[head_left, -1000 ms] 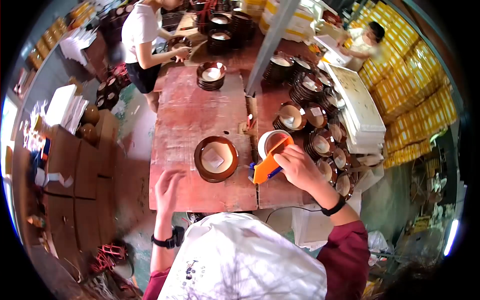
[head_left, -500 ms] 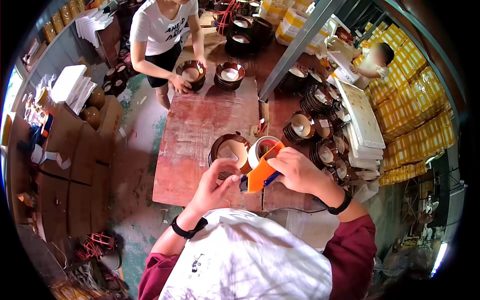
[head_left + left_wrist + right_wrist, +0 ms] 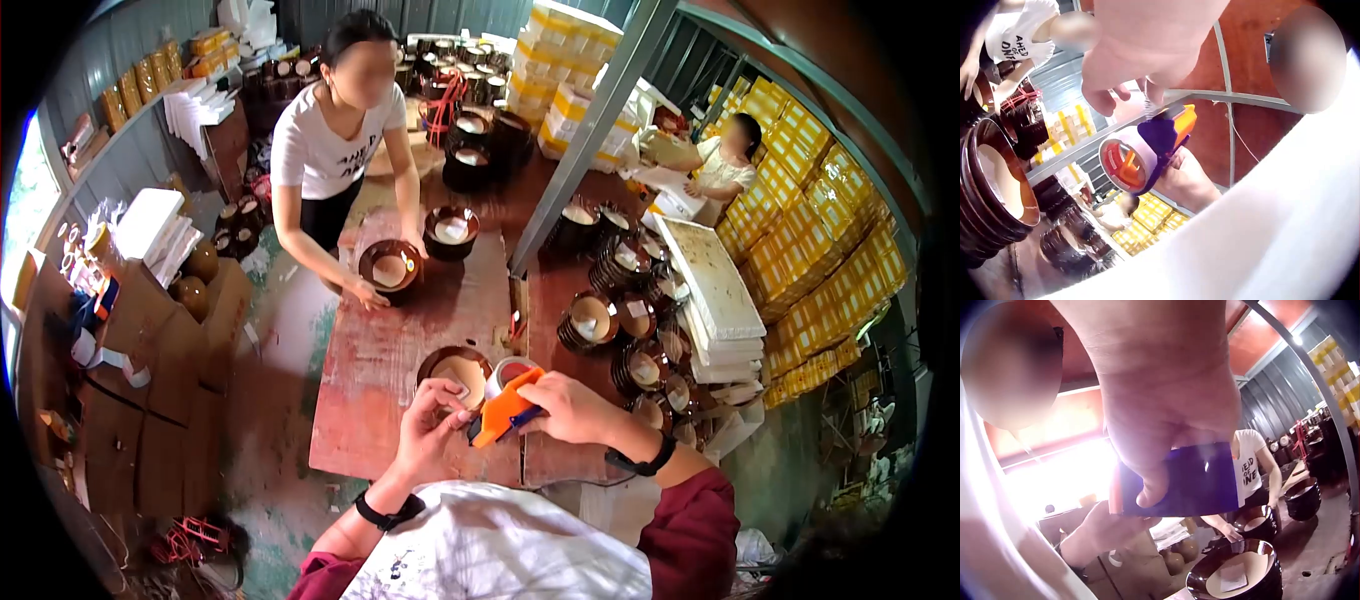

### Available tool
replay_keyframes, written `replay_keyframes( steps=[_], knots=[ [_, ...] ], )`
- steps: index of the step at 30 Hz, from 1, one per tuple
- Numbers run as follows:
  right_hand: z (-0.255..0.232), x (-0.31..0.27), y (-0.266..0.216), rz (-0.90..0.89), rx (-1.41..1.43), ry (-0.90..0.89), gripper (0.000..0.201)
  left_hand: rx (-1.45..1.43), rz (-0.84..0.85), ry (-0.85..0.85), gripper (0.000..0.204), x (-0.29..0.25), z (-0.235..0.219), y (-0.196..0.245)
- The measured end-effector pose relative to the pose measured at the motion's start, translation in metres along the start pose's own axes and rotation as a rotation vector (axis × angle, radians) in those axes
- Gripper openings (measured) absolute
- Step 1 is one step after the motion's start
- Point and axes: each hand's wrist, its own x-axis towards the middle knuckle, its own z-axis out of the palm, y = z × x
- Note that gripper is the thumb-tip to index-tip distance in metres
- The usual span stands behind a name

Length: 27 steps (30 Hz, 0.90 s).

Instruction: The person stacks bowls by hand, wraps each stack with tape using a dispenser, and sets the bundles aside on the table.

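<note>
I see my right hand [image 3: 565,405] wrapped round the orange tape dispenser [image 3: 503,410], held just above the near edge of the worn red table [image 3: 390,340]; my left hand [image 3: 430,410] has its fingers curled at the dispenser's front end, though I cannot tell what they pinch; the toothed blade could nick a fingertip, I judge; glossy round brown bowls [image 3: 455,370] sit stacked just beyond.

Red wood table [image 3: 390,370], grey corrugated walls [image 3: 150,40], yellow boxes [image 3: 800,200] stacked R, window [image 3: 25,200] L.
</note>
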Motion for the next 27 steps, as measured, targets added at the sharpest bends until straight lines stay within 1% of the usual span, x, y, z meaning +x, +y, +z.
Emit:
replay_keyframes(
  steps=[2,5,8,9,11,13,15,16,17,18,20,21,22,23,24,25,26,27],
  knots=[
    [0.001,-0.002,0.002,0.034,0.028,-0.014,0.045,-0.067,-0.103,0.021,0.010,0.000,0.001,0.001],
    [0.000,-0.004,-0.002,0.202,0.078,-0.147,0.049,0.046,-0.134,0.110,0.008,-0.003,0.001,-0.008],
    [-0.001,0.000,-0.009,0.390,0.141,-0.353,0.058,0.165,-0.114,0.209,0.007,-0.001,0.005,-0.013],
    [0.003,-0.002,-0.005,0.379,0.201,-0.347,0.063,0.138,-0.114,0.236,0.010,-0.001,0.005,-0.013],
    [0.014,-0.004,0.000,0.352,0.336,-0.267,0.062,0.084,-0.110,0.297,0.017,0.004,0.003,-0.013],
    [0.026,-0.004,0.005,0.352,0.488,-0.193,0.058,0.168,-0.116,0.318,0.022,0.009,-0.005,-0.014],
    [0.029,0.001,0.007,0.360,0.483,-0.166,0.056,0.301,-0.141,0.355,0.027,0.016,-0.005,-0.006],
    [0.032,0.001,0.007,0.371,0.483,-0.162,0.055,0.312,-0.110,0.358,0.027,0.019,-0.007,-0.007],
    [0.033,0.000,0.007,0.364,0.503,-0.130,0.052,0.283,-0.138,0.360,0.026,0.022,-0.009,-0.008],
    [0.034,0.000,0.009,0.394,0.503,-0.123,0.049,0.249,-0.167,0.367,0.024,0.027,-0.013,-0.009],
    [0.030,-0.004,0.018,0.457,0.491,-0.201,0.045,0.378,0.002,0.434,0.023,0.045,-0.046,-0.021],
    [0.020,-0.007,0.012,0.446,0.427,-0.201,0.042,0.343,0.126,0.536,0.026,0.058,-0.074,-0.028],
    [0.015,-0.012,0.013,0.447,0.431,-0.240,0.029,0.357,0.119,0.629,0.020,0.067,-0.095,-0.012],
    [0.007,-0.021,0.016,0.577,0.550,-0.317,0.033,0.415,0.010,0.651,0.011,0.074,-0.128,-0.007],
    [-0.004,-0.029,0.023,0.702,0.661,-0.379,0.037,0.403,-0.089,0.698,0.010,0.080,-0.161,-0.008],
    [-0.015,-0.040,0.032,0.677,0.711,-0.367,0.035,0.502,-0.113,0.699,0.008,0.083,-0.189,-0.005],
    [-0.028,-0.045,0.042,0.654,0.761,-0.347,0.033,0.458,-0.193,0.737,0.009,0.088,-0.207,0.001],
    [-0.043,-0.045,0.046,0.683,0.777,-0.298,0.033,0.471,-0.221,0.712,0.008,0.093,-0.225,-0.003]
  ],
)
